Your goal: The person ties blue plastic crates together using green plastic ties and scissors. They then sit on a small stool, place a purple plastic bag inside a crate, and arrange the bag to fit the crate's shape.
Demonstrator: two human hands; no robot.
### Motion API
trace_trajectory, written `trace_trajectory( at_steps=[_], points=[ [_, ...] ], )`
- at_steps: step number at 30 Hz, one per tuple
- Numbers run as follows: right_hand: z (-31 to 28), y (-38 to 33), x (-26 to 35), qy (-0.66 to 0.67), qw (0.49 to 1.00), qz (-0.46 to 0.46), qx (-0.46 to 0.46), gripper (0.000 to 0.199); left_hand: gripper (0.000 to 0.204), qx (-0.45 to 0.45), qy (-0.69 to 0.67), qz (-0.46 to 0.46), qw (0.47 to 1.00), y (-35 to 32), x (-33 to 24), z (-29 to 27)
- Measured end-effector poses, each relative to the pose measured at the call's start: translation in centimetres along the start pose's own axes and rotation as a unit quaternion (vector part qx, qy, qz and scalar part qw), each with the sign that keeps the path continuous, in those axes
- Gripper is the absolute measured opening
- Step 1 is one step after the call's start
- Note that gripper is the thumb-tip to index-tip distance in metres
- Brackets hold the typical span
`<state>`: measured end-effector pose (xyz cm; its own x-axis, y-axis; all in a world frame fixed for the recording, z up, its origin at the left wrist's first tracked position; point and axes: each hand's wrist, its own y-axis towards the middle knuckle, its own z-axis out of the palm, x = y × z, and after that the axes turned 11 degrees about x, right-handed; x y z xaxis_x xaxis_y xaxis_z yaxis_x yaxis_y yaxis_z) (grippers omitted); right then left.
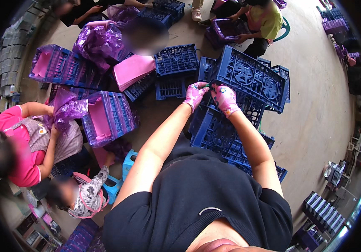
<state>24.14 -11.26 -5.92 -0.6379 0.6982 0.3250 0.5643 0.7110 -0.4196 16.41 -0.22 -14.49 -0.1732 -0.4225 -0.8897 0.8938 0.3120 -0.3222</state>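
Both my hands wear pink floral gloves and meet at the near-left corner of a blue plastic crate [247, 75] that lies tilted on top of other blue crates. My left hand [195, 95] pinches a thin green strip [207, 85]. Right beside it, my right hand [225, 99] has its fingers closed at the crate's corner; what they grip is hidden. Below my hands sits another blue lattice-sided crate [214, 126], partly covered by my right forearm.
At left a person in pink [31, 143] handles purple film [67, 110] beside a wrapped crate [109, 117]. A child [79, 195] is near blue stools [112, 189]. Pink sheets [134, 70] lie on crates ahead. A person in yellow-green [266, 21] works with a purple-lined crate [226, 31].
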Motion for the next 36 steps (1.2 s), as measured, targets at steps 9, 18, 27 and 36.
trace_trajectory(
  at_steps=[9,18,27,36],
  points=[
    [0.3,-0.2,-0.7,0.045,0.997,0.053,-0.035,0.032,0.027,-0.016,0.079,-0.021,0.997,1.2,1.1,-0.6],
    [1.0,0.9,-2.0,0.048,0.995,0.084,0.01,0.036,0.042,0.03,-0.093,-0.101,0.99,1.8,2.2,0.3],
    [-4.4,-6.5,2.5,0.196,0.97,-0.125,-0.067,0.03,0.008,-0.14,-0.285,-0.063,0.946,-2.2,3.7,-18.6],
    [-1.7,-6.8,6.4,-0.041,0.975,0.017,-0.218,0.067,0.014,-0.313,-0.291,0.039,0.903,3.7,-7.0,-36.8]
  ],
)
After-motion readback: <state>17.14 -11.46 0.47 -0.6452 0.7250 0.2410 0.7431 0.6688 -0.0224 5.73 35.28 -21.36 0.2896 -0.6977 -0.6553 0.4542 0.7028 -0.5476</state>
